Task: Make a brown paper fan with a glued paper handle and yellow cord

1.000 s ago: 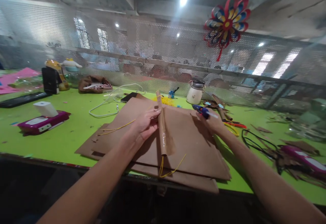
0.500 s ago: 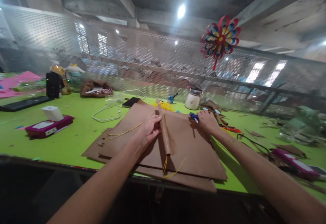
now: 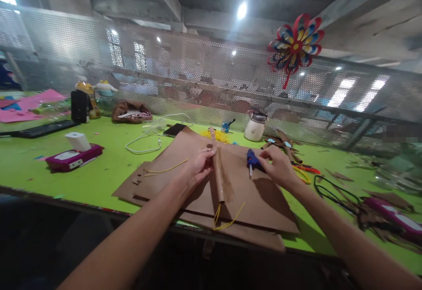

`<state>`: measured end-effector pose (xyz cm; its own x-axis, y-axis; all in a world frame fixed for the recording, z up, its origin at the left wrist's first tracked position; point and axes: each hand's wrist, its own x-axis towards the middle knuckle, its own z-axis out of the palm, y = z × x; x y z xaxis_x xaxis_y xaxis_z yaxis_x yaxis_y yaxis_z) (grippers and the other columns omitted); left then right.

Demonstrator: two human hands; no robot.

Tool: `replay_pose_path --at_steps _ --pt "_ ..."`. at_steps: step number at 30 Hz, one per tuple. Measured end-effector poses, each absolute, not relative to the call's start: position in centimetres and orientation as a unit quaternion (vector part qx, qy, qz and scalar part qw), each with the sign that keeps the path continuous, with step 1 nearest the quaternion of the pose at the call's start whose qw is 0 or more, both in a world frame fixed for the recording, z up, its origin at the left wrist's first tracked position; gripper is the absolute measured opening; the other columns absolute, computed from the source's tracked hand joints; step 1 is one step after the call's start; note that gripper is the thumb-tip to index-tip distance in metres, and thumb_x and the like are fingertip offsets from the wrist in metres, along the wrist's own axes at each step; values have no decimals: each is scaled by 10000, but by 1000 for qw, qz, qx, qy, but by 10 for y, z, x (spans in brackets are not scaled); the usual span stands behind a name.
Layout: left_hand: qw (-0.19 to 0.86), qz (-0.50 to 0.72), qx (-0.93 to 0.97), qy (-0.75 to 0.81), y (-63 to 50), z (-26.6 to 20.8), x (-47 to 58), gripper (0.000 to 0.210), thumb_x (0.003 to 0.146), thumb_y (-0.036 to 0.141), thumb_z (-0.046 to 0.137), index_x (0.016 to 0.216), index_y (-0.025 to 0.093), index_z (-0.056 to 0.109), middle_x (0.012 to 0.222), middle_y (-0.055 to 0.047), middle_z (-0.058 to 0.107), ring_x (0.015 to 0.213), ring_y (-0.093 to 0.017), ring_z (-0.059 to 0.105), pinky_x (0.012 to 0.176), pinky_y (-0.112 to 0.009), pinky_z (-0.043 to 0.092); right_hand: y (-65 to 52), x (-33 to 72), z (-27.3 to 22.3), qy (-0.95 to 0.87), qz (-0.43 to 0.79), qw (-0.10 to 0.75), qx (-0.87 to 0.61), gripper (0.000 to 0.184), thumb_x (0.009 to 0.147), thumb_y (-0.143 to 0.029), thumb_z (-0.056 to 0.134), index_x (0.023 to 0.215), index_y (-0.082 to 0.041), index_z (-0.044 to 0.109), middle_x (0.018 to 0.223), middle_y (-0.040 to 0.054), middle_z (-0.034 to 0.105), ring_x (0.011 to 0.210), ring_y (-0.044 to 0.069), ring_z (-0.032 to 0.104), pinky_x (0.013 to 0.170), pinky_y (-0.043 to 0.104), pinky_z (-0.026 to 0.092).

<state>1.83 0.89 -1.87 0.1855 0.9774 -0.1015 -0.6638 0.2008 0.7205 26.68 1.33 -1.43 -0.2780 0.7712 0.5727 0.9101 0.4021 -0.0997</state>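
Observation:
My left hand [image 3: 201, 163] is closed on the upper part of a rolled brown paper tube [image 3: 220, 180], which lies over large flat brown paper sheets [image 3: 263, 206]. Yellow string [image 3: 227, 226] comes out at the tube's near end. Another yellow string [image 3: 166, 167] rests on the sheets to the left. At the right side of the sheets, my right hand [image 3: 276, 163] pinches a blue glue gun [image 3: 251, 158] with its fingers. A pale glue stick [image 3: 250, 171] sticks out of the gun towards me. Where exactly the fingers grip is partly hidden.
On the green table stand a purple power strip [image 3: 74, 158] with a white plug, a white cable [image 3: 145, 150] and a white jar [image 3: 255, 127]. Yellow shreds [image 3: 217, 135] lie behind the sheets. Paper scraps, black cord [image 3: 336, 189] and another purple strip [image 3: 392, 214] are at right.
The glue gun has turned, so more of its body and stick show. My right hand has shifted and its fingers have risen. My left hand stays on the tube; the view has swung slightly left.

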Motion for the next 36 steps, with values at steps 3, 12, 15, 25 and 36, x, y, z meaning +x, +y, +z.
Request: replay_pose_path --at_steps 3,12,15,25,36 --pt "699 583 300 286 8 -18 19 135 722 -12 563 675 112 586 627 -8 583 514 -72 550 521 -156 464 -10 223 -1 -817 49 363 -445 318 880 -393 450 709 -155 574 617 12 548 592 138 486 582 258 374" --pt "619 633 349 306 8 -19 22 69 726 84 586 670 122 570 580 8 550 474 -65 494 489 -169 413 -30 160 -12 -769 230 337 -492 434 789 -535 537 960 -138 586 824 73 661 732 182 585 631 282 416" --pt "585 653 359 321 9 -20 25 42 737 107 569 704 132 559 588 14 560 479 -72 499 506 -188 429 -40 157 -12 -761 223 320 -518 438 754 -494 593 1030 -155 563 891 81 665 783 207 600 647 296 423" --pt "576 665 351 320 3 -23 33 69 780 126 499 824 171 473 695 -42 646 601 -152 627 589 -295 517 -37 155 -29 -783 145 299 -526 400 817 -332 541 1174 -160 483 992 117 664 894 239 624 729 319 431" --pt "568 654 363 344 -3 -17 34 83 776 118 469 841 159 502 744 -78 679 651 -175 661 585 -287 524 -41 156 -29 -810 6 221 -543 259 885 -227 401 1112 -129 477 923 135 679 747 245 646 599 290 364"
